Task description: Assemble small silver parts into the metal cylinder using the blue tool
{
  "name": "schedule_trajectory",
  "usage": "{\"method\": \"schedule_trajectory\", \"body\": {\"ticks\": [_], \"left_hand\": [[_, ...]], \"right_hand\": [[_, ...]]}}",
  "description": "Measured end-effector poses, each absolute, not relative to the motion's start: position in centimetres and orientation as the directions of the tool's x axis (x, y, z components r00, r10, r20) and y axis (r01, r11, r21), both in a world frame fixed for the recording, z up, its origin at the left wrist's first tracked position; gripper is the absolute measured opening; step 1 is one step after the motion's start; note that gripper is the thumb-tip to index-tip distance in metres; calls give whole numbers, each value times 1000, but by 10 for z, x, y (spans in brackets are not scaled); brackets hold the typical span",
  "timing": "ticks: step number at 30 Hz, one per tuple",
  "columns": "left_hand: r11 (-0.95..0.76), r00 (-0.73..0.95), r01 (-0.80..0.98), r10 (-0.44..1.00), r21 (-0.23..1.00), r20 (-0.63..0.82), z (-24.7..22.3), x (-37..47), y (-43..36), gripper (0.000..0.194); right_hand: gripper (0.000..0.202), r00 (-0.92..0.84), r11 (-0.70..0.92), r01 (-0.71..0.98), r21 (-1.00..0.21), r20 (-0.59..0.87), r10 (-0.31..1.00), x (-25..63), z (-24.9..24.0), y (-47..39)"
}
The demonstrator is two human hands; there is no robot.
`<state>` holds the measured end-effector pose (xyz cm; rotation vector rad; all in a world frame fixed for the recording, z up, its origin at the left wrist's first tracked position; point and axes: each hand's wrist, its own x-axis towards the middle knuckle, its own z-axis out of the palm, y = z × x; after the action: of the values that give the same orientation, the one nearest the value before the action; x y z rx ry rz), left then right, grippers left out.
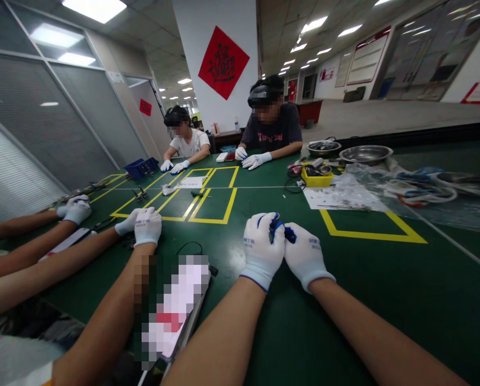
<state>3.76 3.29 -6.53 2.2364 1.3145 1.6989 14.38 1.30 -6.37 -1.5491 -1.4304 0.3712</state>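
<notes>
My left hand [263, 244], in a white glove with a blue palm side, is raised at the middle of the green table. Its fingers are curled inward. My right hand [305, 251], gloved the same way, meets it at the fingertips, with the fingers bent closed. Whatever is between the two hands is hidden by the gloves and too small to make out. To the left of my left forearm lies a phone-like slab [185, 300], partly blurred out, with a dark cord [189, 246] beyond it.
A co-worker's gloved hands [146, 224] are close on my left; two more people sit across the table. A yellow box [318, 179] of parts, a metal bowl [366, 154] and plastic bags [356, 185] stand at the right. Yellow tape [378, 236] marks the green tabletop [384, 284].
</notes>
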Motion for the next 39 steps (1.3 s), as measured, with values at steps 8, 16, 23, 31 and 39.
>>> {"method": "schedule_trajectory", "body": {"ticks": [8,16,23,31,39], "left_hand": [[-643,29,597,614,479,788,-64,36,35,25],[-624,45,641,613,448,789,-63,37,38,24],[-622,59,649,614,437,787,-63,37,36,22],[-639,40,621,604,454,796,-62,37,35,24],[-654,21,588,599,475,800,-63,37,37,26]], "right_hand": [[33,175,170,591,-789,330,928,144,-69,16],[28,190,167,599,-783,342,920,144,-67,16],[23,239,156,616,-773,372,897,145,-67,16],[25,218,169,583,-795,354,910,145,-64,16],[33,165,213,553,-806,356,920,145,-66,17]]}}
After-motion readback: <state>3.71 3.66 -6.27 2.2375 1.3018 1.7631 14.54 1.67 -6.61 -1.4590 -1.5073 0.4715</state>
